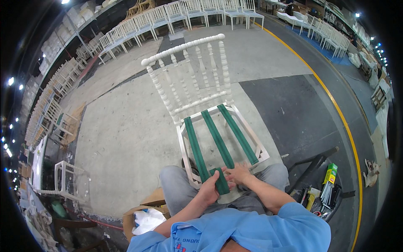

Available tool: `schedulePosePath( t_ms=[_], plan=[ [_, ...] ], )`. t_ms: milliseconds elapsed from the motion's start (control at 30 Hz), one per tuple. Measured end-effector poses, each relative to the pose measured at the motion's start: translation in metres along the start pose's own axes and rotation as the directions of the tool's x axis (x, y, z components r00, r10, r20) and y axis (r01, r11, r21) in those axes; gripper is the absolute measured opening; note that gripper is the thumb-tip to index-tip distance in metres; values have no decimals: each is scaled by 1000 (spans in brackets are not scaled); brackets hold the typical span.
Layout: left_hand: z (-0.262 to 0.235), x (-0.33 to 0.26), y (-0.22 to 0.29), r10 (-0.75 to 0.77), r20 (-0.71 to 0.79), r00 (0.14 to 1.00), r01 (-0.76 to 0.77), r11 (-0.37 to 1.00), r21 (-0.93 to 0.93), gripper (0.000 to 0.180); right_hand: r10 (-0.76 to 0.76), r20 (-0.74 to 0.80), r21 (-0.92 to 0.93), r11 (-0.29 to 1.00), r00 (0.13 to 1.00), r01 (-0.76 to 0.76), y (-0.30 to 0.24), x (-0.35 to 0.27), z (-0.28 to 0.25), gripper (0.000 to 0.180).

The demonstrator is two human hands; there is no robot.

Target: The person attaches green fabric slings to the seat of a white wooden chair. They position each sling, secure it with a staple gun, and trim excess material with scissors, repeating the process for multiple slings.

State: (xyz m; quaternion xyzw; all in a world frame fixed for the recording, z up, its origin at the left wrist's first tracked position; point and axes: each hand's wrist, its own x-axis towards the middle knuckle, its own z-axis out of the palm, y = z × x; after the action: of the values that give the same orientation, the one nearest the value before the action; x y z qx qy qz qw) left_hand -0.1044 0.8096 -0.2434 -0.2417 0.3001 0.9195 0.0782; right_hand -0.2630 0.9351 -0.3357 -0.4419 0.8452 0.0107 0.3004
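A white chair frame (179, 145) with a turned spindle back (194, 73) stands before me, its seat frame between my knees. Three green webbing straps run front to back across the open seat: a left strap (194, 145), a middle strap (216, 136) and a right strap (238, 134). My left hand (208, 190) is closed, thumb on top, on a short green webbing piece (221, 181) at the front rail. Whether that piece joins one of the straps I cannot tell. My right hand (238, 173) is closed at the piece's right edge, beside the middle strap's front end; its fingertips are partly hidden.
At my right, a dark round stand (336, 206) carries tools and a green-yellow box (331, 173). A cardboard box (130, 222) with white material is at my left. A small white frame (63, 180) stands further left. Rows of white chairs (159, 19) line the far side.
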Motion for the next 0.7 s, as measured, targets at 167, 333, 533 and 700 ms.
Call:
schedulePosePath(
  t_ms=[167, 333, 533, 700],
  plan=[
    [11, 0, 28, 10, 52, 999, -12, 1000, 26, 57, -45, 84, 105, 994, 995, 36, -6, -26, -21, 51],
    [16, 18, 53, 66, 114, 991, -83, 985, 152, 59, -18, -268, 617, 765, 963, 186, -1, -55, -66, 41],
    [22, 32, 58, 261, 98, 960, -276, 940, 200, 57, -111, -457, 779, 428, 883, 457, -22, -56, -95, 22],
    [3, 31, 71, 414, -86, 906, -385, 892, 235, 24, 64, -321, 866, 424, 945, 265, -36, -59, -91, 17]
  ],
)
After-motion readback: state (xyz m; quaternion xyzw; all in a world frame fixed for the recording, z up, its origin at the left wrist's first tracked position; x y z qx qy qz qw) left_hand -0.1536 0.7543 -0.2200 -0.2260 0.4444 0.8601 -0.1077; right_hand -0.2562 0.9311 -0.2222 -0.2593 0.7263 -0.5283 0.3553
